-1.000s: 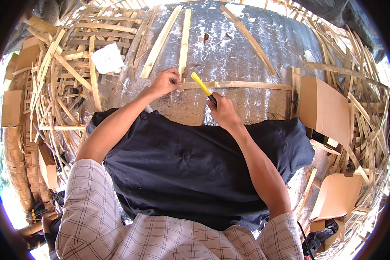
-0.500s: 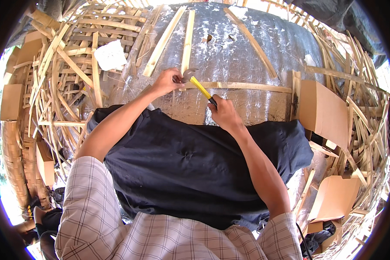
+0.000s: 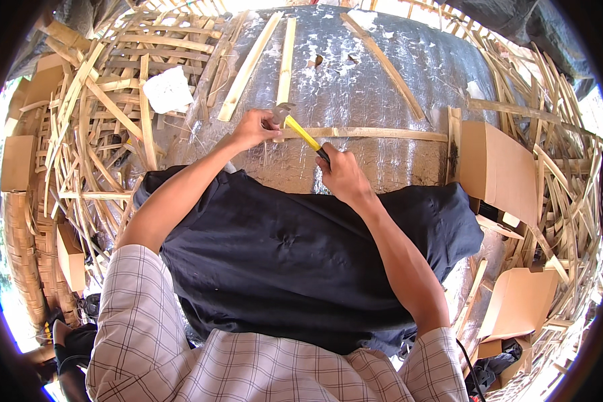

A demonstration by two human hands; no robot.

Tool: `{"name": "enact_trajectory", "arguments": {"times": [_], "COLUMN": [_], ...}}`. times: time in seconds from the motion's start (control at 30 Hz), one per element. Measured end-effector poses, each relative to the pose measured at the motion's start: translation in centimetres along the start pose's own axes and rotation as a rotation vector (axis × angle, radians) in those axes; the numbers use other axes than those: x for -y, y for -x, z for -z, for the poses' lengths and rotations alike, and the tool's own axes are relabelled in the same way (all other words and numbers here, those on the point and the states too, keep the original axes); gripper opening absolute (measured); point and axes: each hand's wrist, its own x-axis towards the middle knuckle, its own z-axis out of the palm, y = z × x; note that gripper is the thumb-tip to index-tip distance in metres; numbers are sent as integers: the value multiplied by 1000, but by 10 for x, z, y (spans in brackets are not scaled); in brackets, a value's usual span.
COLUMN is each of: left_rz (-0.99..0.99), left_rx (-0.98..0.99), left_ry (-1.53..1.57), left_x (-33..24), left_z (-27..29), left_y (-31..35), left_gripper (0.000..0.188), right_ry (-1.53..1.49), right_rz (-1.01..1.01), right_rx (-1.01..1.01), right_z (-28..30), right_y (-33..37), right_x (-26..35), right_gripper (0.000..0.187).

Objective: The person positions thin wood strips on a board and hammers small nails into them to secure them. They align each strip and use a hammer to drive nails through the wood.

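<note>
My right hand [image 3: 347,175] grips the black end of a hammer [image 3: 304,132] with a yellow handle. The hammer's grey claw head sits right beside the fingertips of my left hand [image 3: 252,128]. Those fingers are pinched together at the left end of a flat bamboo strip [image 3: 388,135] lying crosswise. Whatever small thing they may hold is hidden by the fingers and the hammer head. Two upright bamboo strips, one of them a pale strip [image 3: 287,63], lie just beyond on a silvery sheet [image 3: 355,87].
Another bamboo strip [image 3: 385,67] slants across the sheet. A white block [image 3: 168,90] rests on woven bamboo lattice at left. Cardboard boxes, including an open box [image 3: 509,171], stand at right among loose bamboo strips. Dark cloth [image 3: 295,261] covers my lap.
The hammer head has shifted slightly left and up beside my left fingers. Both hands keep nearly the same places and grips, and the whole view has drifted a little.
</note>
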Motion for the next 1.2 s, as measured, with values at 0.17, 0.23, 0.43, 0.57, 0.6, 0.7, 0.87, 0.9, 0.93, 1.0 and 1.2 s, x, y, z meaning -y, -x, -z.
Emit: {"name": "enact_trajectory", "arguments": {"times": [0.17, 0.23, 0.43, 0.57, 0.6, 0.7, 0.87, 0.9, 0.93, 1.0, 1.2], "left_rz": [-10, -18, -54, -55, -67, 8, -31, -45, -66, -5, -34], "left_rx": [10, 39, -69, -12, -5, -29, -43, -1, 48, 4, 28], "left_ry": [2, 2, -135, -98, -76, -108, -82, -70, -49, -163, -27], "left_x": [-5, -10, 4, -2, -2, -5, -3, -1, -7, -20, 7], "left_z": [1, 2, 2, 1, 1, 2, 0, 4, 3, -2, 2], "left_y": [0, 1, 5, 2, 2, 5, 5, 5, 3, 4, 0], "left_gripper": [20, 20, 20, 24, 24, 26, 31, 33, 35, 39, 25], "right_ry": [102, 127, 142, 198, 182, 153, 170, 174, 185, 186, 112], "right_rz": [41, 18, 62, 57, 53, 50, 70, 81, 83, 72, 59], "right_rx": [4, 14, -4, 15, 11, 4, 5, 2, -5, -22, -12], "right_z": [3, 2, 0, -1, -2, 0, -2, -5, -6, -6, -5], "right_y": [3, 5, 5, 5, 5, 7, 7, 6, 7, 10, 6], "right_x": [-2, -4, 8, -6, -8, 1, 1, -2, -5, -13, -3], "right_gripper": [19, 18, 19, 22, 22, 22, 22, 22, 22, 22, 21]}}
